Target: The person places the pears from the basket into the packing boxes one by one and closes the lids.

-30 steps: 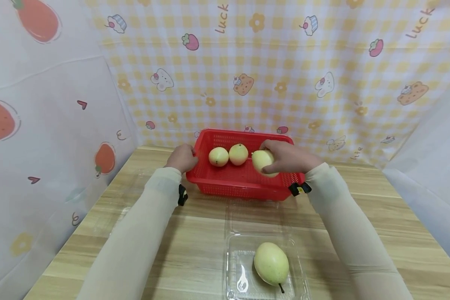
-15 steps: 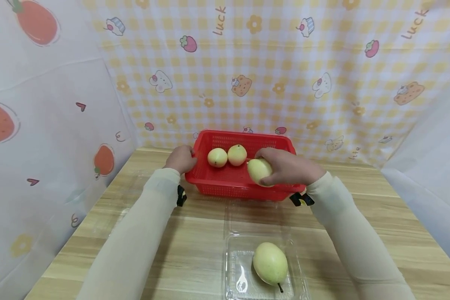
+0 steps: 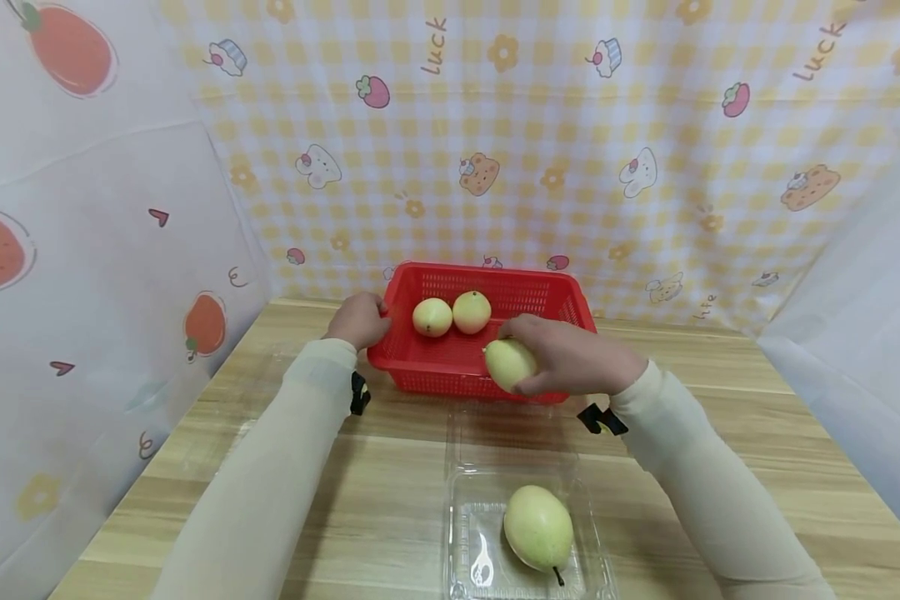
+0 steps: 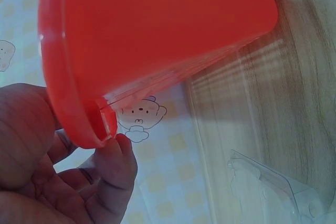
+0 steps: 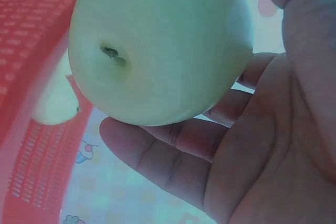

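Note:
A pale yellow-green pear point(image 3: 508, 364) is gripped by my right hand point(image 3: 573, 354), held over the near right side of a red plastic basket point(image 3: 450, 354). In the right wrist view, fingers curl under this pear point(image 5: 157, 51) with the thumb on its other side. My left hand point(image 3: 360, 321) grips the basket's left rim; in the left wrist view its fingers point(image 4: 113, 174) pinch the rim point(image 4: 79, 114). Two more pears lie together inside the basket, a left pear point(image 3: 432, 317) and a right pear point(image 3: 472, 312).
In front of the basket sits a lidded clear plastic box point(image 3: 468, 533), lid folded back, holding a pear point(image 3: 538, 529). More clear plastic point(image 4: 283, 187) lies on the wooden table point(image 3: 375, 500) to the left. A patterned cloth point(image 3: 525, 108) hangs close behind the basket.
My right hand has carried the pear down and slightly left in the head view, from inside the basket to over its near edge. The left hand keeps its hold on the rim.

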`<state>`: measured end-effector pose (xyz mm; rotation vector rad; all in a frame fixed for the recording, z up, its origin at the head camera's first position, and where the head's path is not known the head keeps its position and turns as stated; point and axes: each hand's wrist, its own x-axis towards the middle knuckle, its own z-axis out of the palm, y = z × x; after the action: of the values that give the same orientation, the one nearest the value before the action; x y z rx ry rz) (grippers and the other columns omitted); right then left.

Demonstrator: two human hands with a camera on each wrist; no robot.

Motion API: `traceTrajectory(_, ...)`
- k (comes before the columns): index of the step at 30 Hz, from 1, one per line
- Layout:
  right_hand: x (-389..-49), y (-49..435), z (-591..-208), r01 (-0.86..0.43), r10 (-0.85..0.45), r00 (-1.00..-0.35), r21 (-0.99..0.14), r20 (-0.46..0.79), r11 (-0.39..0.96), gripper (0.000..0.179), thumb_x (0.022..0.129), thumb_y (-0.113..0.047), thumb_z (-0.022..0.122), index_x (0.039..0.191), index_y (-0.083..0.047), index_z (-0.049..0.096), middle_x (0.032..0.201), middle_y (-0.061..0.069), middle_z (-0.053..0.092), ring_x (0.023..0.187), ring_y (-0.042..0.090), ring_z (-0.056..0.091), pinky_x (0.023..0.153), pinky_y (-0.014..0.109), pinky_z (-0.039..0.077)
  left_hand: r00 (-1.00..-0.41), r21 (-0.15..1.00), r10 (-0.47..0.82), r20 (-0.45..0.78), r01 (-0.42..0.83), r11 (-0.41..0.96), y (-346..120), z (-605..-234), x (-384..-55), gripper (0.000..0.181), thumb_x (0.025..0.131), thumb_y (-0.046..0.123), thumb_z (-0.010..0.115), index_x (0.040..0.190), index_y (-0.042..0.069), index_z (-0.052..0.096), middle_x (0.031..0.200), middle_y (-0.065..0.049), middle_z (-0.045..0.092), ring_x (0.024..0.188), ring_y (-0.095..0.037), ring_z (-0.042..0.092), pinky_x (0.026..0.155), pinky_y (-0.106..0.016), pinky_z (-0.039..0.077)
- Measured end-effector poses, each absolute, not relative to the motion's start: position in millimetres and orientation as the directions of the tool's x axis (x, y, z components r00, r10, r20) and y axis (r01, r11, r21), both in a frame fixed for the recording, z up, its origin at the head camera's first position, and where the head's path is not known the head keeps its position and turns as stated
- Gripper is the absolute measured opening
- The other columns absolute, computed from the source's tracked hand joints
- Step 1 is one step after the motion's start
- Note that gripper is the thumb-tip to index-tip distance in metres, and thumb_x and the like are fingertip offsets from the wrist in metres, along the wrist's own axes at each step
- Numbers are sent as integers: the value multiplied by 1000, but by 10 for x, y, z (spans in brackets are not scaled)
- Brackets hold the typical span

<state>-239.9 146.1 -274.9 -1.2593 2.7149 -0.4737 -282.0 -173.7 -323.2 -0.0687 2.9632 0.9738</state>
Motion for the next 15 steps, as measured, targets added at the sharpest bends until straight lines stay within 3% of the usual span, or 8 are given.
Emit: traceTrajectory(15,-2067,1422,-2819,-805,-818,-572,-237,67,543,53,77,-27,80,122,-16,55,105,-7,52,79,9,55,73,29,49,-997,618,-37,-66,-70,783,-1743,-3239,-2845,13,98,9,54,98,1,63,95,-14,64,78,-23,62,70,-32,54)
